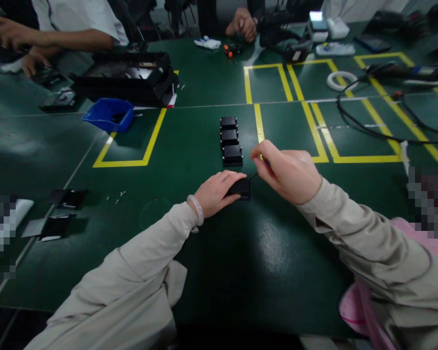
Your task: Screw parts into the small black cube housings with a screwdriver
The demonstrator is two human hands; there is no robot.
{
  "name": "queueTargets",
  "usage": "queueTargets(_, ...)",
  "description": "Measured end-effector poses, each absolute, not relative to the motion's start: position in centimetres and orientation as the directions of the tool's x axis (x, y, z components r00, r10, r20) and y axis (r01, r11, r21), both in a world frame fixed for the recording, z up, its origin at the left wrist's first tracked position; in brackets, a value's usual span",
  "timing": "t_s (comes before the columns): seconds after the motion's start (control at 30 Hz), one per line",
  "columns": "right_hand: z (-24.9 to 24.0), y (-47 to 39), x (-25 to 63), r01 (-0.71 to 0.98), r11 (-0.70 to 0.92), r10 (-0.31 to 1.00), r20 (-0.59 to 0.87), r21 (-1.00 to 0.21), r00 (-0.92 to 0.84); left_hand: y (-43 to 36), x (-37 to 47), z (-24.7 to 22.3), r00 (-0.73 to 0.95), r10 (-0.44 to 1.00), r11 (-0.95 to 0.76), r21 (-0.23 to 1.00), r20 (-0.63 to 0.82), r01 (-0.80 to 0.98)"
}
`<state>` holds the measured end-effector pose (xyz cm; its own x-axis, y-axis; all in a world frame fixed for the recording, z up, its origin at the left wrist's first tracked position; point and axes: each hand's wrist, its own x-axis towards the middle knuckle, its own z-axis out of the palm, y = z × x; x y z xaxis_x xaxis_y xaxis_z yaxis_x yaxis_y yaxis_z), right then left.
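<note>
My left hand [216,193], with a pale bracelet at its wrist, is closed on a small black box [243,186] and holds it down on the green table. My right hand [290,170] grips a screwdriver [254,175] whose handle is mostly hidden in the fingers. Its thin dark shaft slants down to the box's right end; whether the tip sits in a screw is too small to tell. Just beyond my left hand, three similar black boxes [232,153] stand in a row, with small shiny screws along their sides.
Loose screws [121,194] lie left of my left hand, near flat black parts [58,226]. A blue bin [111,114] and stacked black trays [131,78] stand farther back. A cable [354,114] crosses the right side. Across the table are other people's hands [243,24].
</note>
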<state>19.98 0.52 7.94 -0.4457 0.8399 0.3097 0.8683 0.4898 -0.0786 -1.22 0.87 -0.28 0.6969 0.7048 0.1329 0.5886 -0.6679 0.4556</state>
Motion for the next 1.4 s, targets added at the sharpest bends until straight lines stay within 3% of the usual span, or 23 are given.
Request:
queueTargets(0.83,7.74,0.6,20.02,0.856,0.5,0.836,0.334,-0.135,-0.435,0.8,-1.2,-0.14,0.699,0.704,-0.666,0.463,0.128,0.585)
queueTargets(1.4,7.74,0.56,20.09,0.858,0.505,0.831,0.322,-0.093,-0.454,0.85,-1.19,-0.26,0.7,0.703,-0.666,0.463,0.129,0.584)
